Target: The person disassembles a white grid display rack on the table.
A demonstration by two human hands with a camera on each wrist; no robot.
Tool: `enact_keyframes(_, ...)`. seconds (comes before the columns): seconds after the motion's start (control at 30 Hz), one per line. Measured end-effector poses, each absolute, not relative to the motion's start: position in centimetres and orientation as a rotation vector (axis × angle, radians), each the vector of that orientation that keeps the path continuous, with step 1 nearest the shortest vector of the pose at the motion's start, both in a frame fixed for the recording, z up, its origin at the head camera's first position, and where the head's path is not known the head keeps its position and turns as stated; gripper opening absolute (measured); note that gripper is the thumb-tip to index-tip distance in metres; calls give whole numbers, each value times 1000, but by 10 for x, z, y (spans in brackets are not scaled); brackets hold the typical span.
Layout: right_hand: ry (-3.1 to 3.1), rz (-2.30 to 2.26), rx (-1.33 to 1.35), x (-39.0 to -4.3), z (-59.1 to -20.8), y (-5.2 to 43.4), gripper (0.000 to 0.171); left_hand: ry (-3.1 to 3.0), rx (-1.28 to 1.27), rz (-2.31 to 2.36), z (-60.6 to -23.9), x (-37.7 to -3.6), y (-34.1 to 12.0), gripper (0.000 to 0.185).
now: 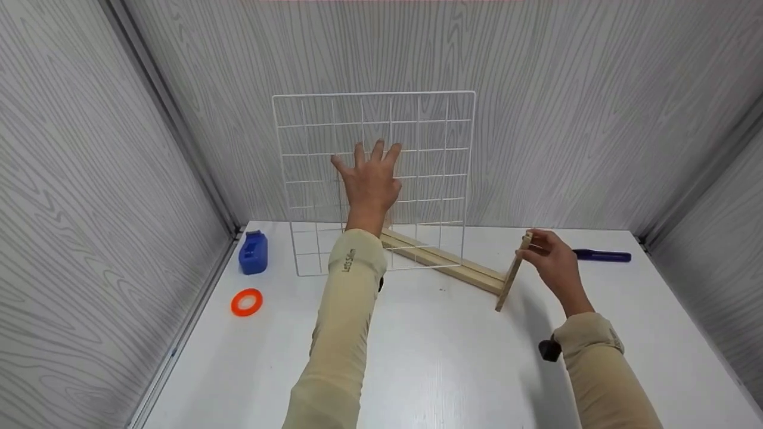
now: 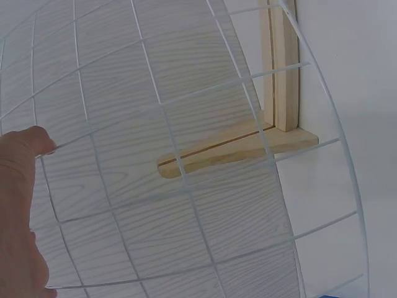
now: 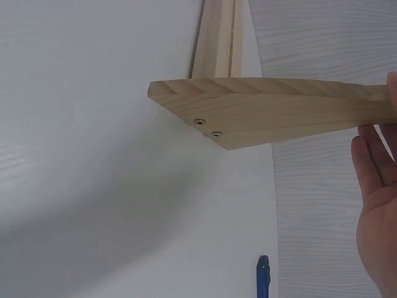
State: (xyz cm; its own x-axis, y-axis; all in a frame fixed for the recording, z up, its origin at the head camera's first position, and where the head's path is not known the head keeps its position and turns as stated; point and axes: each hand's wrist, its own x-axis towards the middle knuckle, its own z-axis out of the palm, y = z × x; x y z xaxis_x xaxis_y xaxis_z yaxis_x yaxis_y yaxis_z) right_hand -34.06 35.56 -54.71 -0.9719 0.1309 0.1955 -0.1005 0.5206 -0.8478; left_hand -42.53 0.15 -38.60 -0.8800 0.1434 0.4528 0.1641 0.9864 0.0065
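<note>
Left hand (image 1: pixel 371 179), fingers spread flat, presses against white wire grid panel (image 1: pixel 417 122) standing upright at table's (image 1: pixel 441 357) back edge, near wall. Right hand (image 1: pixel 554 262) pinches top of wooden foot piece (image 1: pixel 512 273), screwed across end of grooved wooden rail (image 1: pixel 444 262) lying on table toward right. Step judged: seating panel in rail. Next move calls for lining panel's bottom edge over groove. Hard to tell: whether edge sits in groove; left forearm hides rail's far end.

Along left edge: blue tape dispenser (image 1: pixel 253 252), orange tape roll (image 1: pixel 247 302). Back right corner: blue pen (image 1: pixel 602 256).
</note>
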Motion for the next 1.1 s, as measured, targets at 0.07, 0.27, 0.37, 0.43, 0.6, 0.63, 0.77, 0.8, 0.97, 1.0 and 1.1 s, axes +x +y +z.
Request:
enact_keyframes(0.07, -2519, 1418, -39, -340, -548, 357, 58, -2680, -229, -69, -387, -426, -1, 68)
enact_keyframes(0.27, -2537, 1409, -50, -339, -550, 358, 57, -2705, -236, -67, -396, -426, -9, 68)
enact_keyframes(0.37, -2549, 1418, -72, -338, -551, 358, 56, -2715, -256, -80, -403, -426, -10, 68)
enact_keyframes(0.43, -2549, 1416, -78, -337, -552, 359, 55, -2722, -269, -87, -407, -425, -11, 68)
enact_keyframes(0.6, -2541, 1401, -55, -334, -554, 361, 55, -2746, -282, -49, -412, -424, -9, 69)
enact_keyframes(0.63, -2538, 1402, -54, -333, -554, 361, 55, -2751, -287, -43, -413, -423, -9, 69)
enact_keyframes(0.77, -2520, 1411, -48, -329, -555, 361, 54, -2770, -303, -29, -416, -422, -10, 69)
enact_keyframes(0.8, -2513, 1417, -43, -328, -555, 360, 54, -2774, -305, -36, -417, -422, -10, 69)
enact_keyframes(0.97, -2481, 1428, -15, -324, -554, 359, 54, -2813, -297, -46, -421, -420, -14, 69)
enact_keyframes(1.0, -2478, 1418, -9, -324, -554, 360, 54, -2820, -295, -46, -421, -420, -14, 70)
enact_keyframes(1.1, -2455, 1396, 3, -324, -555, 360, 52, -2831, -291, -54, -423, -421, -16, 71)
